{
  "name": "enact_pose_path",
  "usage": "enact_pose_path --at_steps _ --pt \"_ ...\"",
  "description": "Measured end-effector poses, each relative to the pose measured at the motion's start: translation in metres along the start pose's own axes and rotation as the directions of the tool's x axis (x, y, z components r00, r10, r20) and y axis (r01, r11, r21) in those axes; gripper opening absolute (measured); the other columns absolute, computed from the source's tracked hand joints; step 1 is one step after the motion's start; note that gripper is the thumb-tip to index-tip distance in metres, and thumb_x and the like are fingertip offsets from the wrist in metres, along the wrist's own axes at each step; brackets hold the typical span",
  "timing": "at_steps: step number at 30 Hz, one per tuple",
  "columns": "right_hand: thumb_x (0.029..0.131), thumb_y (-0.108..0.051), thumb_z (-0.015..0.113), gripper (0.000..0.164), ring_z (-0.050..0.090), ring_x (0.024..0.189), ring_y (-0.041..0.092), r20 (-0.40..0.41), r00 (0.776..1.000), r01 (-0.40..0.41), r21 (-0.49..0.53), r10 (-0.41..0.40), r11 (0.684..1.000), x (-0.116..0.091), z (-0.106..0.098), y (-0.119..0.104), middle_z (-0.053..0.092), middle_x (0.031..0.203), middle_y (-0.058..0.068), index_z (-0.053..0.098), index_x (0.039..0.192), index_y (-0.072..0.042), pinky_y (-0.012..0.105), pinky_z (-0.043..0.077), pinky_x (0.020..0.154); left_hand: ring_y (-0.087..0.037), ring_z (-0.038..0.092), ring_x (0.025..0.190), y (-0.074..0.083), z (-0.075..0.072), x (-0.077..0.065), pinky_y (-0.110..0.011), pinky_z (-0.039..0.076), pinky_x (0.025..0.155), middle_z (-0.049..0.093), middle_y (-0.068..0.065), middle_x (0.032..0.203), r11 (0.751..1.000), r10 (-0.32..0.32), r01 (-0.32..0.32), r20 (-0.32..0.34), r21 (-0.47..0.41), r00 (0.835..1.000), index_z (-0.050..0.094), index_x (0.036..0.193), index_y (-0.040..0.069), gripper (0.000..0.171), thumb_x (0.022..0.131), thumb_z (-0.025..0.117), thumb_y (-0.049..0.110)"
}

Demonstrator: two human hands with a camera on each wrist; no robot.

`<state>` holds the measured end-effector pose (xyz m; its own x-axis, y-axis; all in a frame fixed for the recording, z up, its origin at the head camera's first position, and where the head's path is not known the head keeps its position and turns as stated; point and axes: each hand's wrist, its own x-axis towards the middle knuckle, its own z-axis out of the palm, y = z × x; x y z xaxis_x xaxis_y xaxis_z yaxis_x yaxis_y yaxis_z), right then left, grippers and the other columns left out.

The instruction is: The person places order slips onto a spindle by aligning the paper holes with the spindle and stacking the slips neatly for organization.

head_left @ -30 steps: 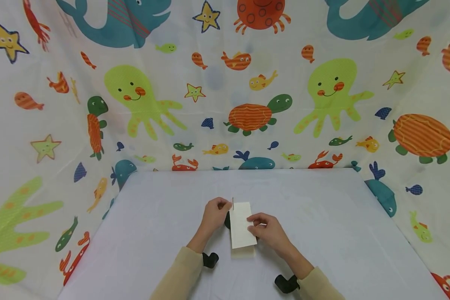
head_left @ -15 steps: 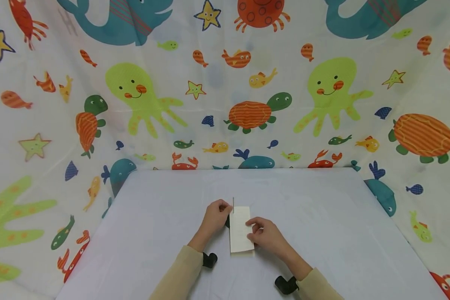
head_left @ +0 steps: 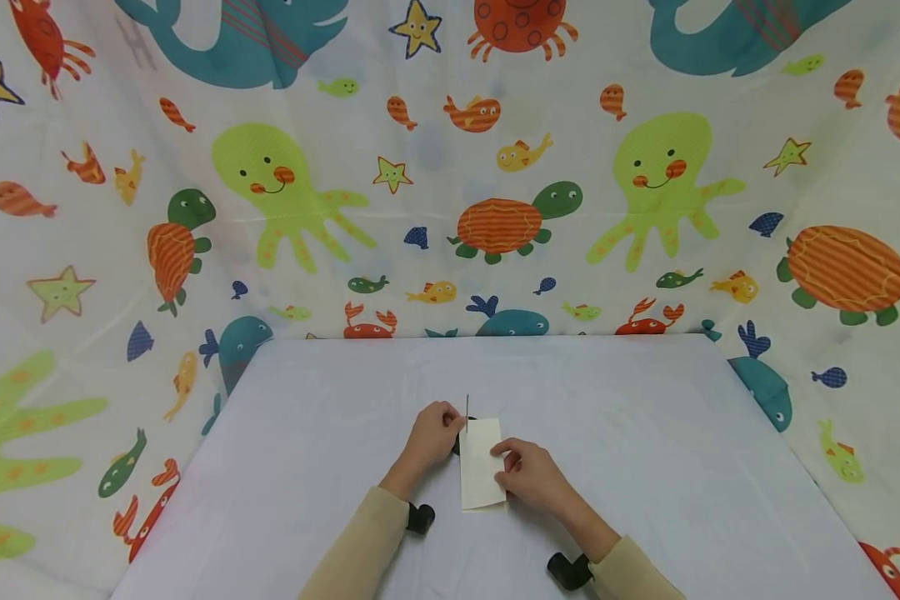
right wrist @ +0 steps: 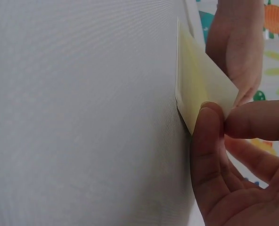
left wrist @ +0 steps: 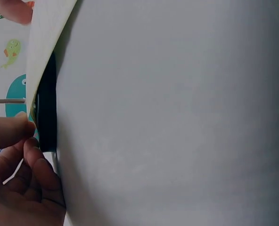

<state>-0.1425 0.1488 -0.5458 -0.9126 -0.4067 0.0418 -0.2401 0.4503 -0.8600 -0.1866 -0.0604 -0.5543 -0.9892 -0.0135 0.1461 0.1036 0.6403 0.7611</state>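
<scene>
A pale cream rectangle of paper (head_left: pixel 482 471) lies between my hands. A second layer shows beneath its near edge. A thin upright metal spike (head_left: pixel 467 408) rises at its far left corner and appears to pass through the paper. Under that corner, a round black base (left wrist: pixel 47 113) is mostly covered. My left hand (head_left: pixel 432 433) pinches the paper's left edge beside the spike, thumb against fingertip. With thumb and fingers, my right hand (head_left: pixel 528 475) pinches the right edge, where the right wrist view shows the sheet (right wrist: pixel 208 80) slanting up from the white surface.
White cloth covers the table (head_left: pixel 615 417). Behind and at both sides hangs a curtain (head_left: pixel 412 275) printed with sea animals. A black wrist camera (head_left: pixel 422 518) sits at my left cuff, and another black camera (head_left: pixel 568 571) at my right cuff.
The paper has come down and slightly nearer to me, so less of the layer beneath shows. More of the spike stands out above it. Both hands moved slightly nearer with it.
</scene>
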Motion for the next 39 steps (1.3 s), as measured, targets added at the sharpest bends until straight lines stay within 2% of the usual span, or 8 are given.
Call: enact_pose_path --at_steps 8,15,30,39 --pt "0.083 0.004 0.07 0.03 0.054 0.052 0.011 -0.004 1.0 0.006 -0.069 -0.006 0.998 -0.001 0.002 -0.002 0.053 0.072 0.0 0.067 0.113 0.002 0.025 0.045 0.049 -0.015 0.05 0.07 0.002 -0.001 0.001 -0.031 0.043 0.063 0.054 -0.001 0.077 0.999 0.002 -0.003 0.017 0.051 1.0 0.066 0.087 0.007 0.011 0.096 0.067 0.013" --pt "0.085 0.005 0.067 0.03 0.052 0.052 0.012 0.029 1.0 -0.004 -0.107 0.007 0.994 -0.004 0.002 -0.008 0.052 0.071 0.002 0.066 0.115 0.003 0.027 0.045 0.048 -0.014 0.05 0.068 0.001 -0.002 0.0 -0.029 0.043 0.06 0.054 0.0 0.075 0.998 0.016 -0.018 0.035 0.066 0.999 0.065 0.087 0.007 0.012 0.096 0.067 0.015" --pt "0.085 0.002 0.069 0.029 0.047 0.065 0.015 0.042 0.999 -0.002 -0.263 0.014 0.965 -0.008 0.0 -0.014 0.052 0.074 0.002 0.068 0.114 0.003 0.026 0.039 0.055 -0.015 0.051 0.07 0.0 -0.003 -0.002 -0.029 0.044 0.062 0.056 -0.001 0.077 1.0 -0.02 0.02 0.029 -0.009 0.999 0.065 0.093 0.005 0.009 0.093 0.071 0.012" --pt "0.086 -0.002 0.072 0.027 0.051 0.067 0.015 0.034 0.998 -0.035 -0.29 0.047 0.957 -0.011 -0.005 -0.013 0.057 0.078 0.001 0.069 0.112 0.0 0.029 0.043 0.057 -0.016 0.051 0.072 0.0 -0.012 -0.012 -0.032 0.043 0.065 0.056 0.0 0.08 0.999 -0.039 0.039 -0.001 0.021 0.999 0.068 0.096 0.008 0.007 0.095 0.067 0.015"
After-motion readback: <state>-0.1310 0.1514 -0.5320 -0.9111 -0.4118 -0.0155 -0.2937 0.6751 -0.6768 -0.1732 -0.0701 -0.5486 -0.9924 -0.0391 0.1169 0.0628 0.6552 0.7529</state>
